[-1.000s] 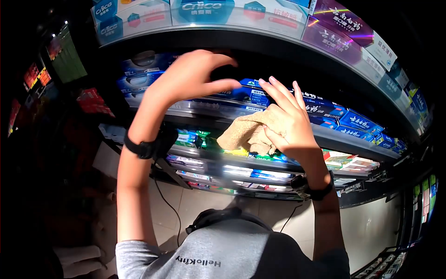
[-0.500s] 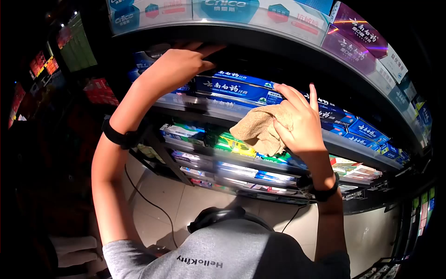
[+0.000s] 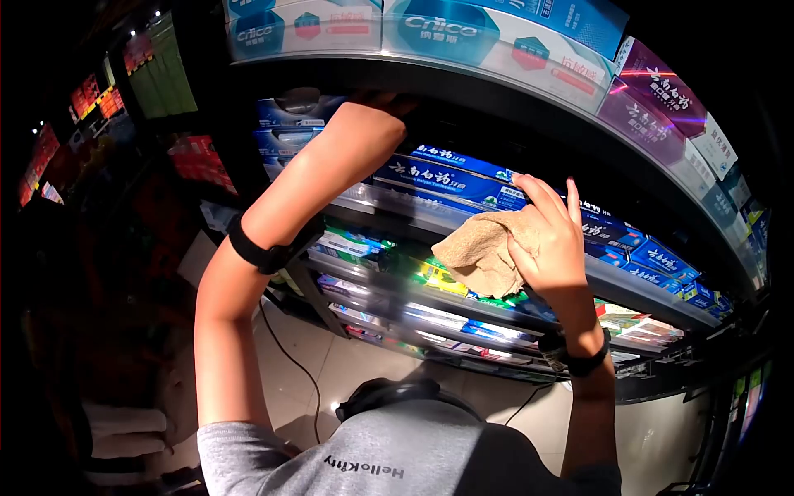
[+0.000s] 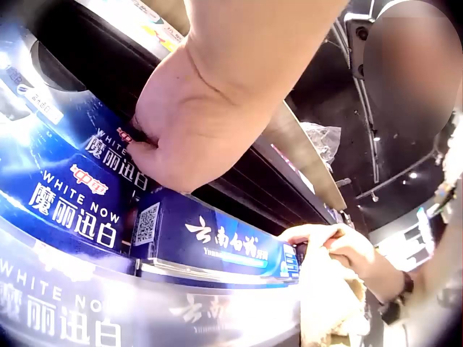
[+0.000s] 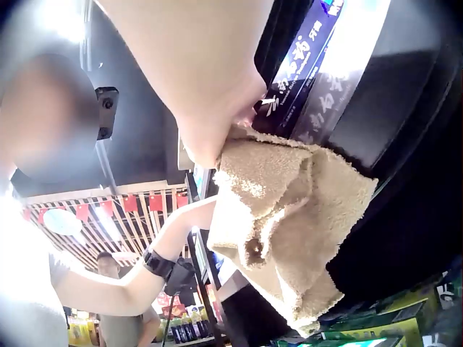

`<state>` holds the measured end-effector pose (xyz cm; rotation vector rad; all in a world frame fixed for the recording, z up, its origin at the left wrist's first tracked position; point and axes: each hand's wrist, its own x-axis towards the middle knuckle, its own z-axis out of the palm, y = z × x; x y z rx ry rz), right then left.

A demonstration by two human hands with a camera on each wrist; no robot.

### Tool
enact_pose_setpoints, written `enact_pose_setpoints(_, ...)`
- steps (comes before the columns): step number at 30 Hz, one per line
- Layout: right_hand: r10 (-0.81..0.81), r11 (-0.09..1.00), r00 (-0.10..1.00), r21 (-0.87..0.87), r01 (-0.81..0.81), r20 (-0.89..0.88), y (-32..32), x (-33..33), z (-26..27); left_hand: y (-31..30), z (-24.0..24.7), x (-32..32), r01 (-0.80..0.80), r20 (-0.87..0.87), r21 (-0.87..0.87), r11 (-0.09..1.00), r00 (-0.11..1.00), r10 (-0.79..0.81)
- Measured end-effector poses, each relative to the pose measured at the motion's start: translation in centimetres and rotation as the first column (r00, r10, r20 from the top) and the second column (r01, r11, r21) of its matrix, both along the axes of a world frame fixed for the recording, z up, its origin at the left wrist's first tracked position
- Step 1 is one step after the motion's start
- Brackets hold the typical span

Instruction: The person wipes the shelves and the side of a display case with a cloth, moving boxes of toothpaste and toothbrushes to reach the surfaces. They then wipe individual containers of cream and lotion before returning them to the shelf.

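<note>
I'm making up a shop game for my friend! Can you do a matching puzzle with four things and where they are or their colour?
1. Cloth
2. Shirt
3. Purple boxes
4. Left hand

A. On the upper shelf
B. Reaching in above blue boxes
C. Grey
D. Held in the right hand

Right pairs: 1-D, 2-C, 3-A, 4-B

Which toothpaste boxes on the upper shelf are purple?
The purple toothpaste boxes, just right of the Cnice boxes, which are white and teal.
</note>
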<state>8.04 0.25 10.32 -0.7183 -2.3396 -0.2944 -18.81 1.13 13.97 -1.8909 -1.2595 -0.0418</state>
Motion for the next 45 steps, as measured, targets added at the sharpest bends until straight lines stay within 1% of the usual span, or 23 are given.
enact_pose_setpoints(2, -0.001, 1.0, 1.0, -0.003, 0.001, -0.002, 0.0, 0.0, 0.1, 0.0, -0.3, -0.6, 0.102, 0.081, 0.084, 0.991, 0.991, -0.109)
enact_pose_setpoints(4, 0.023, 0.999, 0.999, -0.028, -0.024, -0.049, 0.2, 0.0, 0.1, -0.2, 0.0, -0.8, 0.13, 0.066, 0.083, 0.988, 0.989, -0.136)
enact_pose_setpoints(6, 0.02, 1.0, 0.999, -0.019, -0.02, -0.047, 0.2, -0.1, 0.0, -0.5, 0.4, -1.1, 0.083, 0.257, -0.106, 0.991, 0.965, -0.053)
enact_pose_setpoints(7, 0.022, 1.0, 0.999, -0.006, -0.022, -0.048, 0.3, -0.1, 0.0, -0.2, 0.1, -2.0, 0.205, 0.241, -0.038, 0.978, 0.952, -0.19)
enact_pose_setpoints(8, 0.015, 1.0, 0.999, -0.01, -0.016, -0.049, 0.3, -0.1, -0.1, -0.4, 0.1, -2.3, 0.212, 0.24, -0.042, 0.976, 0.951, -0.196)
enact_pose_setpoints(10, 0.008, 1.0, 0.998, -0.018, -0.009, -0.061, 0.3, -0.1, -0.2, -2.0, 1.6, -1.8, 0.233, 0.314, -0.238, 0.943, 0.937, -0.152)
enact_pose_setpoints(11, 0.004, 1.0, 0.998, -0.011, -0.004, -0.056, 0.2, -0.1, -0.3, -2.5, 2.3, -1.4, 0.155, 0.293, -0.332, 0.93, 0.955, -0.055)
enact_pose_setpoints(12, -0.005, 1.0, 0.998, -0.014, 0.004, -0.059, 0.2, -0.2, -0.4, -2.5, 2.3, -1.4, 0.162, 0.29, -0.335, 0.928, 0.955, -0.062)
enact_pose_setpoints(15, -0.025, 1.0, 0.998, 0.0, 0.025, -0.05, 0.2, -0.2, -0.6, -2.6, 2.0, -1.9, 0.259, 0.268, -0.228, 0.939, 0.944, -0.195)
enact_pose_setpoints(16, -0.031, 1.0, 0.998, -0.001, 0.031, -0.048, 0.1, -0.2, -0.7, -2.3, 1.7, -2.0, 0.264, 0.269, -0.228, 0.937, 0.942, -0.2)
enact_pose_setpoints(18, -0.04, 0.999, 0.998, 0.017, 0.041, -0.048, 0.1, -0.2, -0.8, -1.4, 1.1, -2.3, 0.32, 0.265, -0.129, 0.938, 0.923, -0.279)
enact_pose_setpoints(19, -0.044, 0.999, 0.998, 0.019, 0.045, -0.05, 0.1, -0.3, -0.8, -1.4, 1.1, -2.3, 0.324, 0.263, -0.128, 0.937, 0.922, -0.283)
enact_pose_setpoints(22, -0.057, 0.998, 0.997, 0.025, 0.058, -0.042, 0.0, -0.4, -0.9, -1.2, 1.2, -2.1, 0.279, 0.25, -0.144, 0.949, 0.939, -0.238)
enact_pose_setpoints(24, -0.058, 0.998, 0.998, 0.015, 0.059, -0.032, 0.0, -0.4, -0.9, -0.9, 1.2, -1.9, 0.159, 0.239, -0.182, 0.97, 0.964, -0.113)
enact_pose_setpoints(28, -0.091, 0.996, 0.996, 0.027, 0.091, 0.013, -0.1, -0.8, -0.8, -0.8, 1.4, -1.5, 0.139, 0.249, -0.184, 0.973, 0.964, -0.09)
enact_pose_setpoints(30, -0.101, 0.994, 0.995, 0.038, 0.1, 0.027, 0.0, -0.8, -0.9, -0.7, 1.2, -1.4, 0.174, 0.244, -0.121, 0.977, 0.959, -0.14)
enact_pose_setpoints(31, -0.106, 0.994, 0.994, 0.037, 0.105, 0.025, 0.0, -0.8, -0.8, -0.6, 1.2, -1.4, 0.178, 0.242, -0.122, 0.976, 0.959, -0.145)
enact_pose_setpoints(33, -0.106, 0.994, 0.994, 0.028, 0.106, 0.022, 0.0, -0.9, -0.8, -0.4, 1.0, -1.4, 0.121, 0.313, -0.218, 0.969, 0.949, -0.048)
enact_pose_setpoints(36, -0.094, 0.995, 0.996, 0.037, 0.094, 0.006, 0.0, -0.8, -0.9, -0.3, 0.9, -1.5, 0.107, 0.338, -0.229, 0.968, 0.941, -0.025)
enact_pose_setpoints(37, -0.089, 0.995, 0.996, 0.037, 0.089, 0.008, 0.2, -0.8, -1.0, -0.2, 0.8, -1.7, 0.158, 0.34, -0.195, 0.968, 0.937, -0.084)
enact_pose_setpoints(42, -0.08, 0.996, 0.996, 0.03, 0.08, -0.027, -0.2, -0.4, -1.0, -0.5, 1.2, -1.3, 0.214, 0.383, -0.192, 0.958, 0.915, -0.128)
enact_pose_setpoints(44, -0.025, 0.997, 0.994, 0.065, 0.032, -0.11, -1.0, 0.0, -1.1, -1.1, 1.4, -0.9, 0.354, 0.326, -0.111, 0.928, 0.896, -0.303)
enact_pose_setpoints(45, -0.005, 0.991, 0.985, 0.134, 0.029, -0.174, -1.3, 0.0, -1.7, -1.2, 1.1, -0.6, 0.36, 0.307, -0.075, 0.93, 0.895, -0.322)
